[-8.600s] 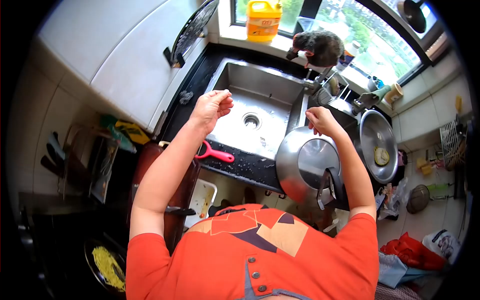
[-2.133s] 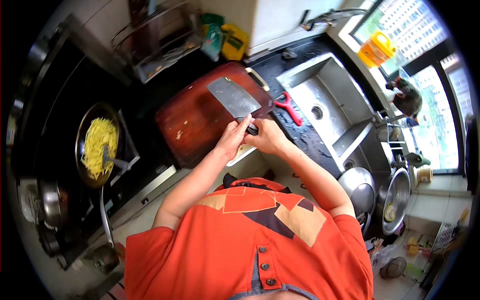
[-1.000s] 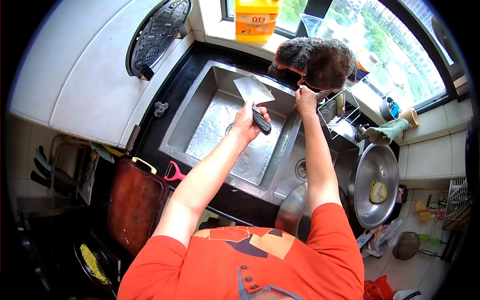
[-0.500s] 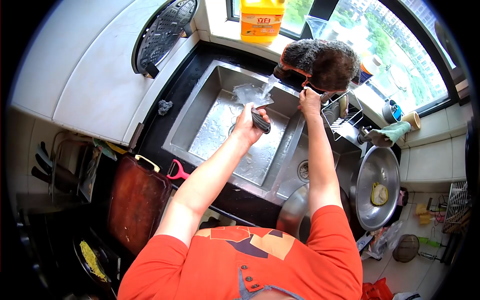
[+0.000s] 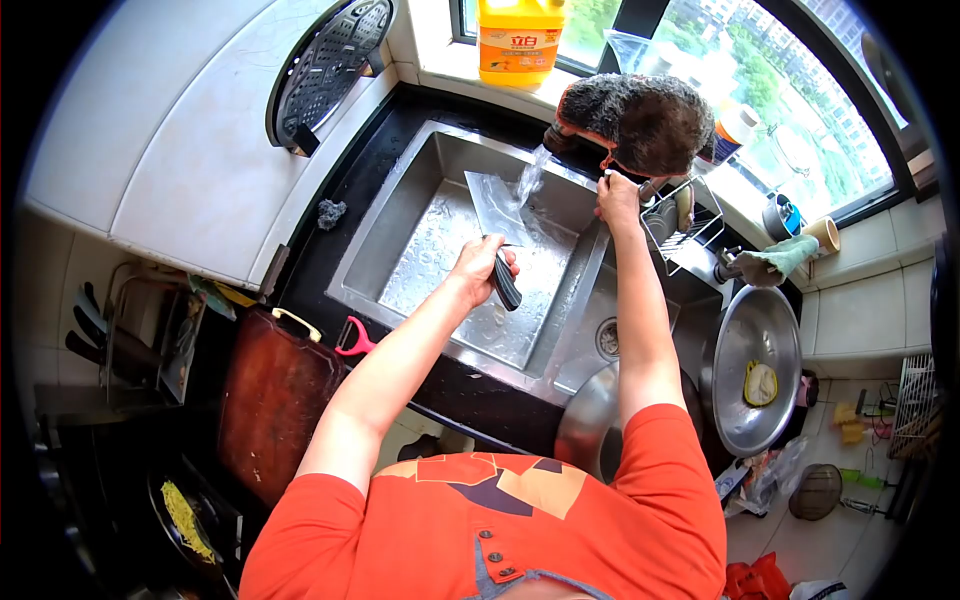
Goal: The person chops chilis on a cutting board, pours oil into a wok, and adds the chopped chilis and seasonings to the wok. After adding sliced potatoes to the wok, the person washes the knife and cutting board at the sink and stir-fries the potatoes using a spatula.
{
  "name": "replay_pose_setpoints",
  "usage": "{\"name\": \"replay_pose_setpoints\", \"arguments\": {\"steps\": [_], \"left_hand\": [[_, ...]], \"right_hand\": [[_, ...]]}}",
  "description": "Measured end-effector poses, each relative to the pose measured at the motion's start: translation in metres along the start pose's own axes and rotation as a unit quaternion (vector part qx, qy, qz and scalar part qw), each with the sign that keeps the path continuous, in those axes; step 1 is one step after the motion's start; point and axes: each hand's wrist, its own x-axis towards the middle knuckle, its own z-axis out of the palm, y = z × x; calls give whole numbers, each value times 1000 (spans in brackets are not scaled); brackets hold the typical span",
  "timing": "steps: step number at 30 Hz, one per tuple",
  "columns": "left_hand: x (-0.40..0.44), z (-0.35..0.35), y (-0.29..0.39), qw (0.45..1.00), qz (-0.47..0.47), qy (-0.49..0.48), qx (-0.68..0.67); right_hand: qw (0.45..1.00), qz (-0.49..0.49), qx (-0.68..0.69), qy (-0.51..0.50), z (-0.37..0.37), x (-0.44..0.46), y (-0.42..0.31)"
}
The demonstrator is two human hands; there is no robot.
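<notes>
A cleaver point(image 5: 492, 205) is tilted over the large steel sink point(image 5: 400, 262), its black handle closed in my left hand point(image 5: 482, 270). Water point(image 5: 532, 174) runs from a faucet beside the blade's right edge. Under the dark furry cover point(image 5: 650, 122) at the faucet, my right hand point(image 5: 618, 200) is closed on the faucet lever, which is mostly hidden by the fingers. Wet drops lie on the sink floor around the drain.
A wooden cutting board point(image 5: 275, 400) and a red peeler point(image 5: 355, 337) lie left of the sink. Steel basins point(image 5: 755, 420) stand at the right. A yellow detergent jug point(image 5: 520, 42) is on the sill. A pan of yellow shreds point(image 5: 185, 520) sits lower left.
The cleaver has gone from the cutting board to the sink, now in my left hand alone. Water has begun to run, and the cleaver has since shifted slightly down with its blade turned.
</notes>
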Motion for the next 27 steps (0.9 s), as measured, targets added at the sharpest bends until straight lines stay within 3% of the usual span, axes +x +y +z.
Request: {"name": "replay_pose_setpoints", "arguments": {"steps": [9,12,13,14,15,16,17,20,21,23,24,25,27], "left_hand": [[31,41,8,984,63,47,-161],[23,27,15,972,37,98,212],[20,21,14,887,60,114,443],[19,12,5,778,153,140,592],[17,6,-1,637,239,160,716],[20,3,-4,586,253,151,755],[18,9,-2,588,253,150,754],[12,26,3,464,217,89,854],[13,25,2,466,216,91,853],[16,22,2,388,226,105,888],[17,16,1,350,233,125,898],[18,8,1,349,231,129,899],[17,-10,8,310,225,148,912]], "right_hand": [[999,-30,-25,15,8,6,13],[999,-40,-32,12,4,3,8],[1000,-20,-22,-4,1,2,2],[1000,-21,-21,-2,-1,3,0],[999,-19,-31,-6,-1,4,-1],[999,-17,-43,-12,-1,4,-1],[999,-18,-45,-12,-1,4,0],[999,-19,-45,-12,-2,1,-3],[1000,-9,-22,-9,-5,-2,-8],[1000,-2,3,-7,-9,-1,-13],[997,56,42,-17,-12,4,-12],[990,113,81,-29,-13,8,-12],[987,142,67,-29,-9,12,-11]]}}
